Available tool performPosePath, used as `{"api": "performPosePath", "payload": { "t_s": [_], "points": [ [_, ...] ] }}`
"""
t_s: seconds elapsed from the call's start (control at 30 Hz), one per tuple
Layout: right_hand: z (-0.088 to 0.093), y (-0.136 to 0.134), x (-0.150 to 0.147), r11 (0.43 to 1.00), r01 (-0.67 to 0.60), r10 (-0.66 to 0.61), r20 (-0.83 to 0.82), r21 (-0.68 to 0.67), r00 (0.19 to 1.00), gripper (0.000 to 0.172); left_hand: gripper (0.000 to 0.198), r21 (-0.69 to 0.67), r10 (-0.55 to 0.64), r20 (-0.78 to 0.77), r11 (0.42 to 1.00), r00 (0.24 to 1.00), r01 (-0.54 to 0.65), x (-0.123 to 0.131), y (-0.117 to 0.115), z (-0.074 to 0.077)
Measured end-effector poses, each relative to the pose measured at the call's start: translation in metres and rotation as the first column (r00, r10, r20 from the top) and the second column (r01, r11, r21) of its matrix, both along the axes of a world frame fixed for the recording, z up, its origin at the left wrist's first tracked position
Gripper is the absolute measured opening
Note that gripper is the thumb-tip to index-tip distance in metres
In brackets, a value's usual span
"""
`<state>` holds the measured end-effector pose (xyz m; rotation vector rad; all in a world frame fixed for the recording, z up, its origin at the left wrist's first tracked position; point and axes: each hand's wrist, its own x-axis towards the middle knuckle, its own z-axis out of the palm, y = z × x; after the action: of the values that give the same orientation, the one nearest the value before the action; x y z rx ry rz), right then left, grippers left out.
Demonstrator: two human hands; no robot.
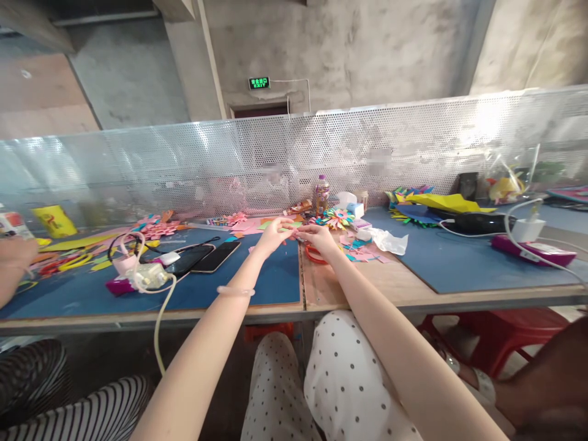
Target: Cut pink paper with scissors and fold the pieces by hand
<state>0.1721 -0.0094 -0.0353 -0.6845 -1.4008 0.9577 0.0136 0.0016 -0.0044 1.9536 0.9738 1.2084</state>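
A: Quick, the hands?
B: Left hand (275,234) and right hand (318,237), almost fingertip to fingertip over the tabletop (372,278). Fingers bent, both narrow.
A: Holding what?
B: Small pink bit (296,234) right between the fingertips. Too tiny to make out; can't tell whether either hand actually grips it.
A: Under them?
B: Red loop (315,255) just below the right hand, partly hidden by it.
A: Beyond the hands?
B: Multicoloured paper flower (339,218) past the right hand, and a purple-capped bottle (321,195) standing upright behind. Pink paper (251,226) past the left hand, off to its left.
A: Right of the right hand?
B: Loose paper scraps (367,253), near; then a crumpled white tissue (390,241).
A: Left side?
B: Dark phone (217,257), lying flat, left of the left hand.
A: Anyone else?
B: Co-worker's hand (17,260) far left, well apart from both, blurred. Can't tell what it's doing.
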Motion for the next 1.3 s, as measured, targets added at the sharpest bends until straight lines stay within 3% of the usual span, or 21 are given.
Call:
{"api": "performPosePath", "payload": {
  "t_s": [0.77, 1.03, 1.3],
  "points": [
    [-0.0032, 0.0076, 0.0007, 0.998, 0.057, -0.058, 0.031, 0.016, 0.998, 0.028, 0.026, 0.012, -0.065, 0.031, 0.998, 0.997, 0.064, 0.0002, 0.0012, -0.0008],
    [-0.0022, 0.0055, 0.0013, 0.995, 0.096, -0.097, 0.052, 0.022, 0.994, 0.027, 0.023, -0.044, -0.060, 0.027, 0.997, 0.998, 0.062, -0.0001, -0.0038, 0.0010],
    [-0.0031, 0.0071, 0.0028, 0.997, 0.076, -0.075, 0.044, -0.010, 0.996, 0.028, 0.026, 0.019, -0.038, -0.032, 0.999, 0.999, 0.039, -0.0006, -0.0047, 0.0016]
  ]
}}
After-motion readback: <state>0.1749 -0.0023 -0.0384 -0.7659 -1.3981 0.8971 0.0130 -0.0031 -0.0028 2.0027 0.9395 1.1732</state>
